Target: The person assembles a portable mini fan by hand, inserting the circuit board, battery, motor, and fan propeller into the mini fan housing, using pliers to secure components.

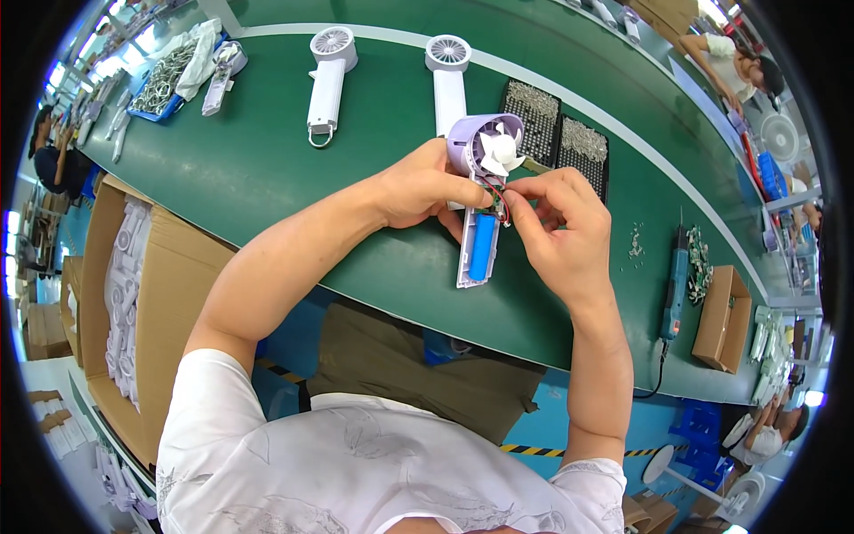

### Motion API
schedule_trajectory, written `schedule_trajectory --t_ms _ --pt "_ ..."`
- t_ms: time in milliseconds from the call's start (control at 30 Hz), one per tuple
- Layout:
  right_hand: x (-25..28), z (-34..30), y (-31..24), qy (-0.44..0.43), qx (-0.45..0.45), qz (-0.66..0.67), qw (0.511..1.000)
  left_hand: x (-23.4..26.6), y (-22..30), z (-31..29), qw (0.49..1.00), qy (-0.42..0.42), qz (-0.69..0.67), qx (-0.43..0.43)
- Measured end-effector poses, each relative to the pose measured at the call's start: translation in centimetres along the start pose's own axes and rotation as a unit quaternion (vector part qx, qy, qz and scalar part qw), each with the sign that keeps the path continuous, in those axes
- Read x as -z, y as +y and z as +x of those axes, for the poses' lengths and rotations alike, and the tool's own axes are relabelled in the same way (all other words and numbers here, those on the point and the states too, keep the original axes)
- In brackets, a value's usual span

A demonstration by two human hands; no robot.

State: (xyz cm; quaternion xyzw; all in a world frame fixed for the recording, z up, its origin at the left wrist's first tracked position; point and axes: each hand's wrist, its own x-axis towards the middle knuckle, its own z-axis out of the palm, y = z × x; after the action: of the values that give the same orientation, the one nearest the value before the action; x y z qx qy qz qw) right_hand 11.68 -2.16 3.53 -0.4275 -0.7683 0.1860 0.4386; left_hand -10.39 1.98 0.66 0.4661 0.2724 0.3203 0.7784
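A lilac handheld fan [465,147] with its handle casing opened is held above the green bench. White blades [500,149] show in its round head, and a blue cylindrical battery [482,247] lies along the handle. My left hand [425,189] is wrapped round the fan below its head, the thumb resting near the small circuit board. With thumb and forefinger pinched, my right hand [562,218] is at the red and black wires [503,203] beside the board. The fingertips hide exactly what they pinch, but a wire runs to them.
Two white handheld fans [329,84] [447,55] lie farther back. Black trays of small metal parts [583,147] stand behind my right hand. An electric screwdriver [678,285], loose circuit boards [698,267] and a small cardboard box [722,319] are at the right. A large carton [169,303] stands left.
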Motion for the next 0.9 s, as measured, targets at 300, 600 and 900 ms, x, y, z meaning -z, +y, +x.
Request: schedule_trajectory --t_ms 300,600,900 --pt "0.7 0.0 -0.8 -0.044 -0.270 0.280 0.920 -0.5 0.3 -0.1 0.999 0.008 0.037 0.008" --pt "1.3 -0.1 -0.7 -0.024 -0.244 0.388 0.889 -0.8 0.3 -0.1 0.999 0.029 0.019 -0.015" --pt "1.1 -0.4 -0.6 -0.116 -0.197 0.368 0.901 -0.5 0.4 0.0 0.999 0.019 0.043 0.015"
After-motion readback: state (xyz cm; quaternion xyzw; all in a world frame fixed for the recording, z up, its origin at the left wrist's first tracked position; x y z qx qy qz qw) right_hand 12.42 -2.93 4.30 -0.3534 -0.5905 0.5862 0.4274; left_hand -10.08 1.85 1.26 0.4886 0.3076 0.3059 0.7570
